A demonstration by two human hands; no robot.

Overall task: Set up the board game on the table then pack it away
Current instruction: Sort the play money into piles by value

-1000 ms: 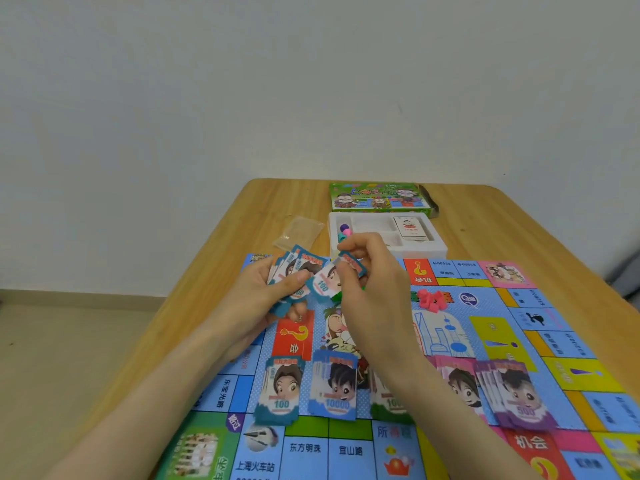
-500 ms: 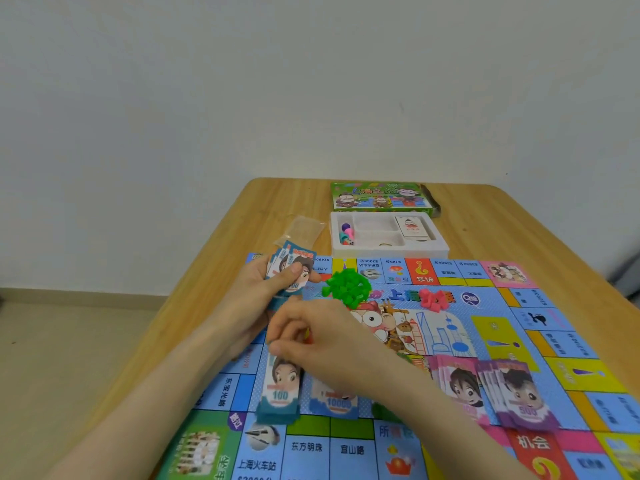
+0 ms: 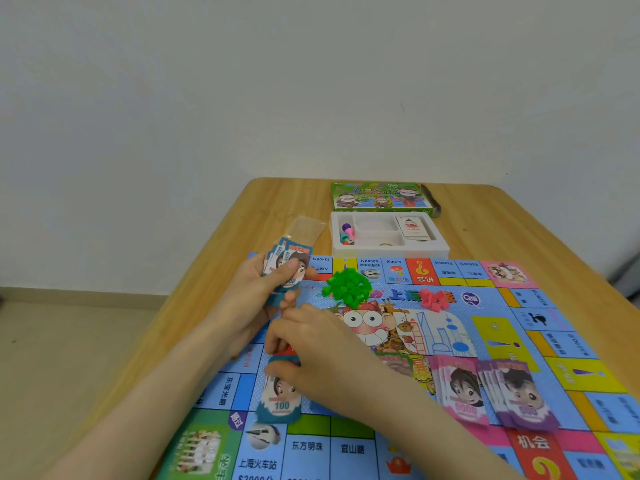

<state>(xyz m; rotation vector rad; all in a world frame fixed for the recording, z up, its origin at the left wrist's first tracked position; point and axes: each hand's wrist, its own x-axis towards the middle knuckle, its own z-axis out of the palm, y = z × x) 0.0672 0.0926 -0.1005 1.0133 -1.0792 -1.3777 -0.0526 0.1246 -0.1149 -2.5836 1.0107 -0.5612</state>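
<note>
Board (image 3: 450, 341) of the game lies flat on the wooden table (image 3: 502, 220), covering its near half.

- Left hand (image 3: 256, 299), toward the table's left edge: thumb and fingers grip a fan of blue play-money notes (image 3: 289, 261), held up off the board.
- Right hand (image 3: 325, 351), just nearer than the left: palm down, fingers curled. Thumb and fingertips pinch the far end of the 100-note stack (image 3: 280, 403), which lies on the board.
- 5000-note stack (image 3: 460, 389) (pink) and 500-note stack (image 3: 519, 393) (purple) lie side by side, overlapping, toward the near right corner.
- Green houses (image 3: 346, 289) are heaped mid-board; red pieces (image 3: 434, 299) are heaped to their right, apart.
- White tray (image 3: 388, 252) touches the board's far edge, with pawns (image 3: 346, 232) in the left compartment and a card deck (image 3: 412, 226) in the right.
- Green box (image 3: 377, 197) sits behind the tray at the far edge.
- Clear plastic bag (image 3: 306, 226) lies left of the tray.
</note>
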